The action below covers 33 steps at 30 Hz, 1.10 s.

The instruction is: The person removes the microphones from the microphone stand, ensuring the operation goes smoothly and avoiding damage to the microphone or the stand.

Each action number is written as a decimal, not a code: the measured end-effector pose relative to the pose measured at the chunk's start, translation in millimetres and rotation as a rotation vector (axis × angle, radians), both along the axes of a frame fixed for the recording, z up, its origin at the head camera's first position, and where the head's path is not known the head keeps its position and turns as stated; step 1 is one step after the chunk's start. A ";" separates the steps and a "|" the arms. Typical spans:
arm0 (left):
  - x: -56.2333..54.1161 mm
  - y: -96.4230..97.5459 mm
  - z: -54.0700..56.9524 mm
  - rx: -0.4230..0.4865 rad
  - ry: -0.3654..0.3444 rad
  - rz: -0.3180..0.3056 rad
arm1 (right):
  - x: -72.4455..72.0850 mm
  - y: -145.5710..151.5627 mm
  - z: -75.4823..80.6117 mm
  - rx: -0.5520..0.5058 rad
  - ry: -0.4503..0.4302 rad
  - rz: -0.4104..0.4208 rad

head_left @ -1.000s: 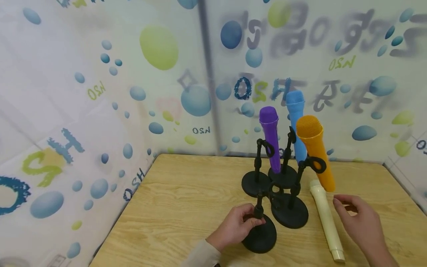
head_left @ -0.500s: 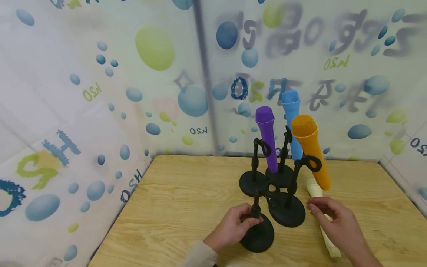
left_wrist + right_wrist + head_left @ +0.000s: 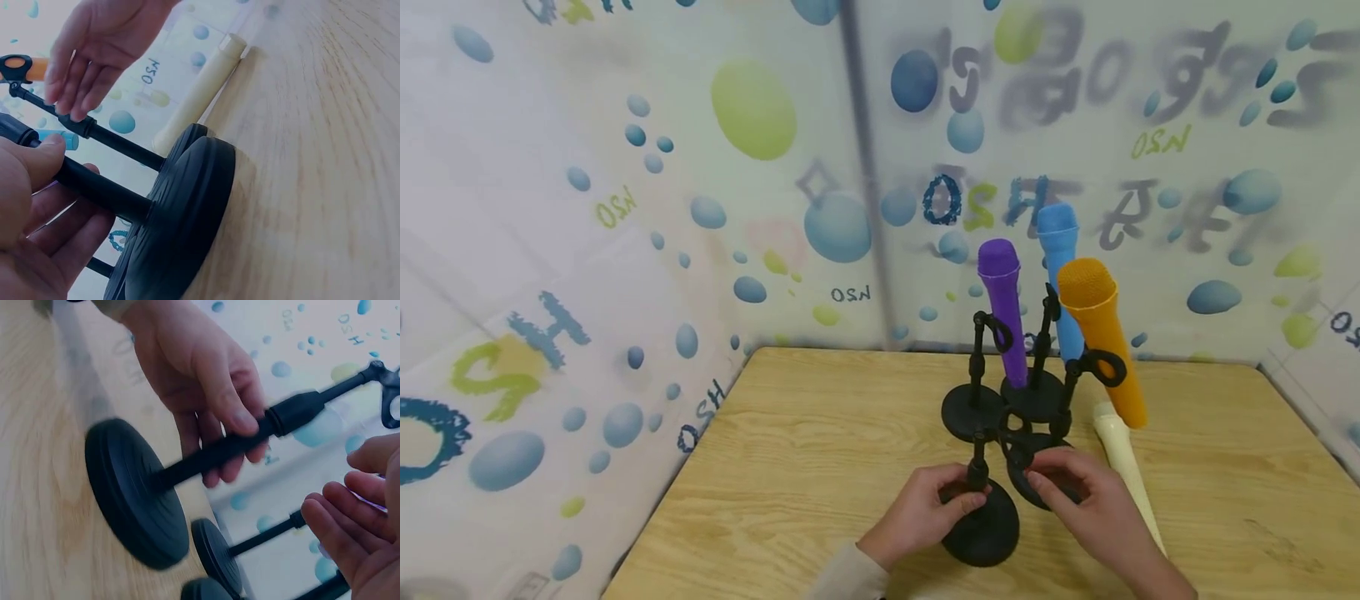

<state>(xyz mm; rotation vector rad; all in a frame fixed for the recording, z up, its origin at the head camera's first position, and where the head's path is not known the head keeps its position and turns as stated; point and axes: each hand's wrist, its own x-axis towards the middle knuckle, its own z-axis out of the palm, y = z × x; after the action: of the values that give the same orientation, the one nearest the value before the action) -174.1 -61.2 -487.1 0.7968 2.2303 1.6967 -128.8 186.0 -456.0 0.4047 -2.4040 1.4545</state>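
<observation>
My left hand [image 3: 921, 507] grips the post of the nearest black microphone stand [image 3: 988, 533], thumb on one side and fingers behind, just below its collar. The stand's round base [image 3: 134, 494] and the gripped post show in the right wrist view. My right hand [image 3: 1093, 504] has relaxed, slightly bent fingers and holds nothing. It hovers just right of that stand's ring clip [image 3: 1017, 446], overlapping the base of the right-hand stand. In the left wrist view, the right hand [image 3: 109, 59] shows extended fingers. A cream microphone [image 3: 1123, 458] lies on the table, partly hidden behind the right hand.
An orange microphone [image 3: 1101, 333], a purple microphone [image 3: 1002, 308] and a blue microphone [image 3: 1060, 250] stand tilted in other black stands [image 3: 972, 414]. These cluster close behind my hands. Wooden table [image 3: 790, 467] surface stretches left; a printed curtain [image 3: 760, 108] borders the back.
My right hand has moved left, from beyond the cream microphone, across it, to beside the nearest stand's clip. The left hand keeps its grip on the post.
</observation>
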 end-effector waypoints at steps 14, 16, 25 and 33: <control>-1.9 -0.2 -3.1 -0.019 0.033 0.002 | -8.8 -37.6 -6.0 -0.153 0.062 0.137; -2.0 -0.8 -4.3 -0.021 0.034 0.001 | -8.5 -44.2 -6.4 -0.173 0.016 0.122; -2.5 -1.2 -6.9 -0.036 0.075 0.013 | -7.7 -66.8 -7.4 -0.225 -0.060 -0.029; -4.1 4.3 -8.2 -0.043 0.140 0.007 | -9.0 -68.3 -9.8 -0.225 0.004 -0.077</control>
<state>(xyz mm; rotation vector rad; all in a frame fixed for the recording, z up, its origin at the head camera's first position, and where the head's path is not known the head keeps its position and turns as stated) -178.3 -56.8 -495.3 0.9249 2.3554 1.6363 -137.8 117.8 -465.8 0.2588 -2.1947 1.6642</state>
